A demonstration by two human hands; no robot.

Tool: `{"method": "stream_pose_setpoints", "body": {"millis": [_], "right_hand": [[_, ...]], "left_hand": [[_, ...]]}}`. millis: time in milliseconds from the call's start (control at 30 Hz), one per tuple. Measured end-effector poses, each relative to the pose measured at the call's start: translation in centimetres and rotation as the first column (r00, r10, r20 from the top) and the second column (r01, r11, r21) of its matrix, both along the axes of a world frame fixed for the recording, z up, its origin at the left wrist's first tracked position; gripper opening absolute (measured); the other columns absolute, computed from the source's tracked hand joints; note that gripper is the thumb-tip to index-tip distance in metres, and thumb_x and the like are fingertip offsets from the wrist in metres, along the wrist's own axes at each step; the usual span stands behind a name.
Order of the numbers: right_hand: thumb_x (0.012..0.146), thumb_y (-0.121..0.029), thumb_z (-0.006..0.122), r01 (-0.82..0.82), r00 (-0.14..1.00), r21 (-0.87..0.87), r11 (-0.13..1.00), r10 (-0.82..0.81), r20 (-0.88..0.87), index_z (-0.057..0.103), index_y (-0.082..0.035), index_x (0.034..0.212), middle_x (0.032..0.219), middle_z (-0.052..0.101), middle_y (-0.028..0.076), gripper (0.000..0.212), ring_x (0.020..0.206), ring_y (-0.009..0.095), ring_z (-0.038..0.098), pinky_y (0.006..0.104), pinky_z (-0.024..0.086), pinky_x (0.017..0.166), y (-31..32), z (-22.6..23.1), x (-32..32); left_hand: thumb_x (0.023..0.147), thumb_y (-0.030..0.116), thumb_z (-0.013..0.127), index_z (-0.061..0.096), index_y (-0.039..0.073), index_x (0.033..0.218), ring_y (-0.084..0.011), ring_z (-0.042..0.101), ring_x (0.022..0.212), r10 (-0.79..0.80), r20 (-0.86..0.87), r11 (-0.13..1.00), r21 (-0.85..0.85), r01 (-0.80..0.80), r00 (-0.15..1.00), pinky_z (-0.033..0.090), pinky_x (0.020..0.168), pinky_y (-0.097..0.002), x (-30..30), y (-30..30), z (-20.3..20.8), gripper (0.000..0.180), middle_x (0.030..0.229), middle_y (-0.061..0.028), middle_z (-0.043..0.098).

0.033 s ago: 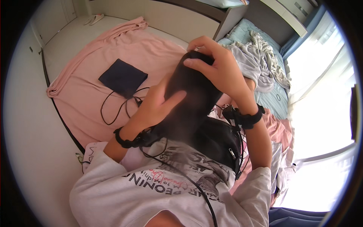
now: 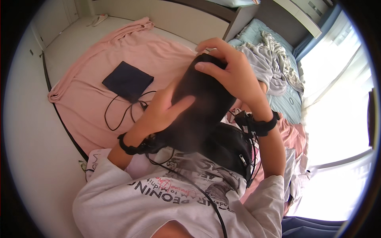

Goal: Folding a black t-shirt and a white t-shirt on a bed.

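A folded black cloth [image 2: 204,97] is held up in front of my chest, its lower part blurred. My left hand [image 2: 160,109] grips its left side, thumb lying across the top face and the other fingers hidden behind. At the far end my right hand [image 2: 230,69] is closed over the edge, with its thumb on the near face and its fingers curled over the far side. A dark navy folded cloth [image 2: 127,81] lies flat beyond my left hand.
A pink blanket [image 2: 91,83] covers the floor, with a thin black cable [image 2: 113,127] looped on it. At my waist sits a black zippered bag [image 2: 228,144]. Crumpled grey bedding [image 2: 258,63] lies on the light-blue mattress [image 2: 287,104] at right, beside a curtained window.
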State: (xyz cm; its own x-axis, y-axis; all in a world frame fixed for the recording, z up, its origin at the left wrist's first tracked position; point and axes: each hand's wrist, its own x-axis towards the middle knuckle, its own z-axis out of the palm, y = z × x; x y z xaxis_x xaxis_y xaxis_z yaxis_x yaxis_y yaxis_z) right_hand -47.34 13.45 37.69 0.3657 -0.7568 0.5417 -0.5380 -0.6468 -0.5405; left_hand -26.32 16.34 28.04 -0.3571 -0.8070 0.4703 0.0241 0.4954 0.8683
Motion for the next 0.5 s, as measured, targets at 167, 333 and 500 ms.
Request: {"method": "stream_pose_setpoints", "body": {"millis": [167, 333, 500], "right_hand": [[0.090, -0.013, 0.077, -0.127, 0.982, 0.041, 0.991, 0.120, 0.149, 0.069, -0.007, 0.118, 0.108, 0.074, 0.003, 0.029, 0.091, 0.019, 0.071, 0.0317, 0.054, 0.075, 3.4, 0.5, -2.5], [0.086, -0.009, 0.081, -0.100, 0.991, 0.035, 0.994, 0.102, -0.088, 0.068, -0.007, 0.117, 0.104, 0.072, 0.000, 0.033, 0.082, 0.013, 0.063, 0.0281, 0.051, 0.070, 5.5, 0.7, -4.8], [0.080, -0.016, 0.088, 0.073, 0.990, 0.300, 0.951, -0.031, -0.141, 0.069, -0.008, 0.111, 0.096, 0.070, 0.002, 0.037, 0.075, 0.015, 0.063, 0.0281, 0.051, 0.069, 9.2, -0.1, -6.9]], "left_hand": [[0.101, 0.013, 0.063, 0.055, -0.003, 0.139, -0.0233, 0.068, 0.107, -0.278, 0.129, 0.960, 0.075, 0.270, 0.952, 0.052, 0.094, -0.0343, 0.8, 0.0, 1.6, 0.042, 0.121, -0.0174, 0.070], [0.102, 0.013, 0.063, 0.053, -0.002, 0.143, -0.0206, 0.063, 0.119, -0.325, 0.194, 0.940, -0.037, 0.338, 0.926, 0.048, 0.102, -0.0351, -0.3, 0.4, 1.9, 0.045, 0.130, -0.0162, 0.066], [0.103, 0.017, 0.063, 0.047, -0.004, 0.148, -0.0228, 0.060, 0.124, -0.489, 0.157, 0.866, 0.204, 0.456, 0.858, 0.043, 0.109, -0.0336, -1.4, 1.1, 1.3, 0.052, 0.134, -0.0146, 0.063]]}}
